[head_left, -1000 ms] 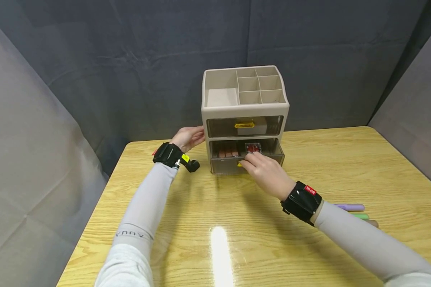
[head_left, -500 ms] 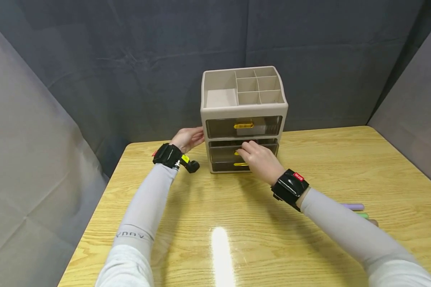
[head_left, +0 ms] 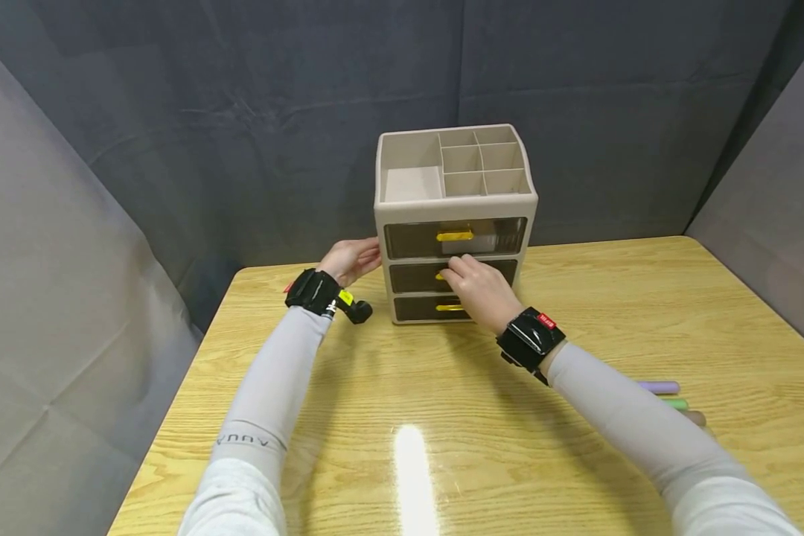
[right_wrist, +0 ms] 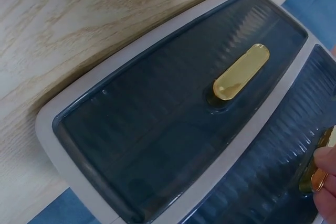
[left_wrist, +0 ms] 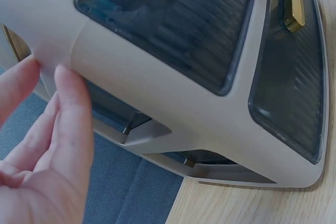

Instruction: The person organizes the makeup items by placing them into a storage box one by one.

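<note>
Lying beside right arm (head_left: 643,424), pens (head_left: 659,388), table (head_left: 576,298)

Both arms reached forward in pale grey sleeves, each wrist banded with a black strap. The left hand (head_left: 352,258) lay out to the left, its fingers (left_wrist: 68,114) straight and relaxed, held together, tips pressed flat. The right hand (head_left: 479,290) stretched ahead at the centre, knuckles up, its fingertips (right_wrist: 326,167) bent forward in a light grip.

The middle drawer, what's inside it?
The middle drawer looks closed; its dark smoky front hides whatever is inside. Only its yellow handle shows, at the right hand.
</note>
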